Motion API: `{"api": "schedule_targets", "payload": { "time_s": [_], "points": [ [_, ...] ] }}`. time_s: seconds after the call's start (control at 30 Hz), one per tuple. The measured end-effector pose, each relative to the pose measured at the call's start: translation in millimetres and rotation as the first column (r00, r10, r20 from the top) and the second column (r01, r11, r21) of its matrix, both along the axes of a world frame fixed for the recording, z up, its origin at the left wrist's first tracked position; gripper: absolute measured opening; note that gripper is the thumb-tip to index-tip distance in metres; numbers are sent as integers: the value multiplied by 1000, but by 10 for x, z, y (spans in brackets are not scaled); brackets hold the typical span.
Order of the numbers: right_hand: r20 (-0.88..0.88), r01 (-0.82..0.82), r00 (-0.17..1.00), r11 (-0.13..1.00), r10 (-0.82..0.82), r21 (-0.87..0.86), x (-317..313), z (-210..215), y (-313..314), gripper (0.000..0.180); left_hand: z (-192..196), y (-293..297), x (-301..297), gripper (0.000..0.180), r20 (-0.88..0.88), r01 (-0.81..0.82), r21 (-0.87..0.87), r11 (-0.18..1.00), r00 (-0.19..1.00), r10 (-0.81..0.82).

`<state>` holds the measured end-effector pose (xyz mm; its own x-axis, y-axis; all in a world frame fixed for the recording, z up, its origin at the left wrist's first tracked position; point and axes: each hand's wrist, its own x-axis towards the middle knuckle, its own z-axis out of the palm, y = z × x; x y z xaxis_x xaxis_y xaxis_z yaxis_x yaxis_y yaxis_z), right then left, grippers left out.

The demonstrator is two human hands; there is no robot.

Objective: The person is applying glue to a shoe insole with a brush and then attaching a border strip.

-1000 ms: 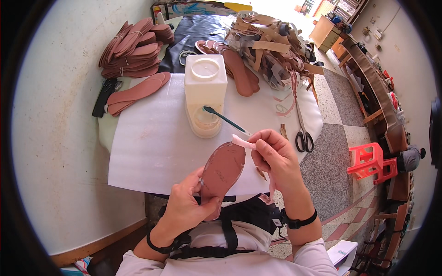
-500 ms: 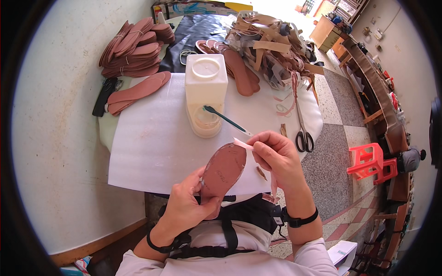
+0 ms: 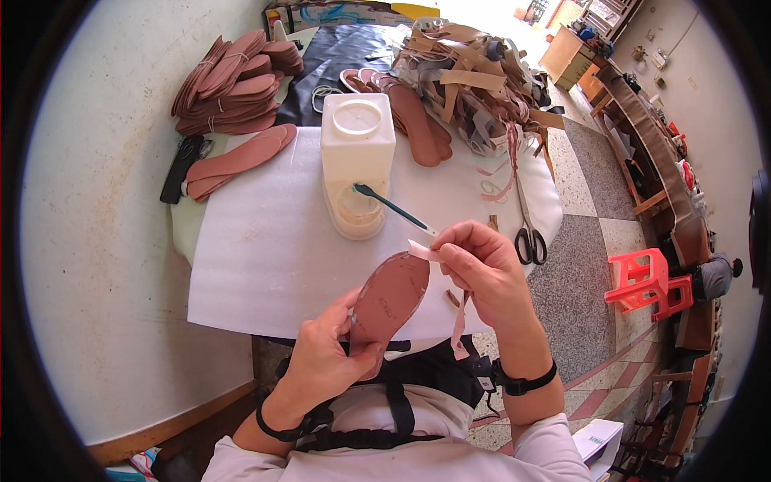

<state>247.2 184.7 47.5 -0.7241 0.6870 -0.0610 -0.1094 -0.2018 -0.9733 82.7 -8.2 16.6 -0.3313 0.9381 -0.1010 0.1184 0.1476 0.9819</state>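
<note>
My left hand [image 3: 336, 339] grips a reddish-brown shoe insole [image 3: 391, 297] by its lower end, tilted with the rounded end up. My right hand [image 3: 484, 269] pinches a thin pale pink strip [image 3: 423, 251] between thumb and fingers. One end of the strip meets the insole's top right edge; the rest hangs below my right hand. Beyond the insole stands a cream plastic glue bottle [image 3: 358, 157] with an open cup at its foot. A dark green brush [image 3: 395, 207] leans out of that cup, its pale tip close to my right fingers.
Bundled insoles [image 3: 226, 84] are stacked at the far left, loose insoles [image 3: 418, 120] behind the bottle. A heap of scrap strips [image 3: 474, 80] fills the far right. Black-handled scissors [image 3: 530, 241] lie at the right edge of the white-covered table [image 3: 257, 265]. Red stools [image 3: 638, 281] stand on the floor.
The strip's hanging tail has swung and straightened under my right hand. Both hands and the insole have stayed almost in place.
</note>
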Motion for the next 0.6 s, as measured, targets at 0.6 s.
{"api": "schedule_targets", "payload": {
  "time_s": [0.6],
  "points": [
    [-120, 19, 992, 994, -33, -112, 17, 25, 2, 16, 60, 9, 2, 72, 27, 23, -34, 999, 999, -22]
  ]
}}
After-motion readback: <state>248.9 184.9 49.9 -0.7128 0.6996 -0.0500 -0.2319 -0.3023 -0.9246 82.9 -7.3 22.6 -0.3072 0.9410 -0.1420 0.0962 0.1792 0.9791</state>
